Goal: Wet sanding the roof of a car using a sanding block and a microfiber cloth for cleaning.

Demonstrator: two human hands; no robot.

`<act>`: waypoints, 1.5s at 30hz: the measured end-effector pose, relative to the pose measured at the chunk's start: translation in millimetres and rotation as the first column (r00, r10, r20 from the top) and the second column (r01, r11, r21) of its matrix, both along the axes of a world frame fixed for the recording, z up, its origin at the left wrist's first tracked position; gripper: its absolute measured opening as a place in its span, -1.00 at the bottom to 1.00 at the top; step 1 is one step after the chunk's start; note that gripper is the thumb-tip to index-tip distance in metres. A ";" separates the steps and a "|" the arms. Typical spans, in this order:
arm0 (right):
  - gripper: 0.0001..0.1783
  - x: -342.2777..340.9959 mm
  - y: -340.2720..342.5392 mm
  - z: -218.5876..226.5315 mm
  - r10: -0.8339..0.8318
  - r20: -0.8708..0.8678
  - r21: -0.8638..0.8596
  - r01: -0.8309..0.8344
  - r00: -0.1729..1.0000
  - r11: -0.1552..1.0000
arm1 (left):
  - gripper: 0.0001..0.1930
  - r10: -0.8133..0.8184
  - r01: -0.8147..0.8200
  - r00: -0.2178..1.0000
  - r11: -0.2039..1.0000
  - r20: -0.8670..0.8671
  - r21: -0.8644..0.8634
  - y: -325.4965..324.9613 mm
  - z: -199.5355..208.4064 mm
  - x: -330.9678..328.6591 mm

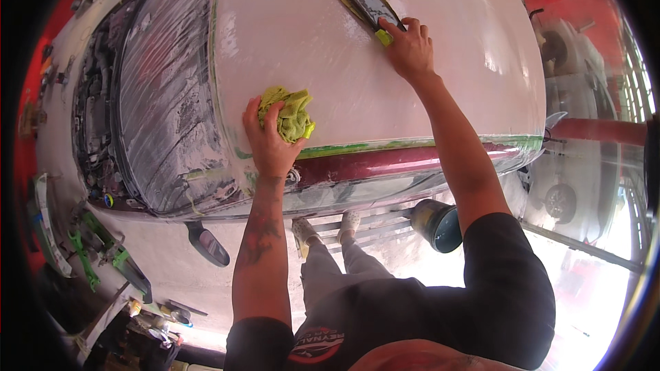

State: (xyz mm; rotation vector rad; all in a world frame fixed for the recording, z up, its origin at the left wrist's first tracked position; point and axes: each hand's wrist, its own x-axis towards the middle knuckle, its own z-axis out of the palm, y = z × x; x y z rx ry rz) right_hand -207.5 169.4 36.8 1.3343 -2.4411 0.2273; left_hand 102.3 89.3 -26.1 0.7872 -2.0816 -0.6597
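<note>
A crumpled yellow-green cloth (289, 113) is bunched in my left hand (271, 151), near the front corner of the pale, wet-looking car roof (316, 55). Farther across the roof, my right hand (412, 53) grips a grey sanding block (375, 5) with sandpaper around it, lying against the surface. A small bright yellow-green patch (383, 38) shows by my right thumb; what it is I cannot tell. Green masking tape (371, 145) runs along the roof's near edge, above a dark red strip. Whitish streaks cover the windshield (161, 110) at left.
The exposed engine bay (97, 96) lies far left. Below the car side, a side mirror (208, 246) sticks out. My feet stand on a slatted platform (378, 232), with a dark bucket (438, 225) at its right. Loose green parts (103, 247) lie lower left; a red post (598, 130) stands right.
</note>
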 end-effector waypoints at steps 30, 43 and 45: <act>-0.42 49.5 -81.0 6.9 0.187 0.034 0.101 -0.190 0.982 0.977 | -0.14 0.204 -0.192 0.978 0.966 -0.052 0.176 36.8 -7.0 26.4; -0.35 100.0 -112.7 0.2 0.282 0.092 0.158 -0.294 0.955 0.943 | -0.19 0.203 -0.195 0.978 0.967 -0.035 0.161 37.2 -8.5 32.9; -0.46 34.9 -168.9 19.4 0.114 0.013 0.189 -0.115 0.993 0.975 | -0.19 0.189 -0.175 0.979 0.972 -0.079 0.160 38.3 -4.9 22.5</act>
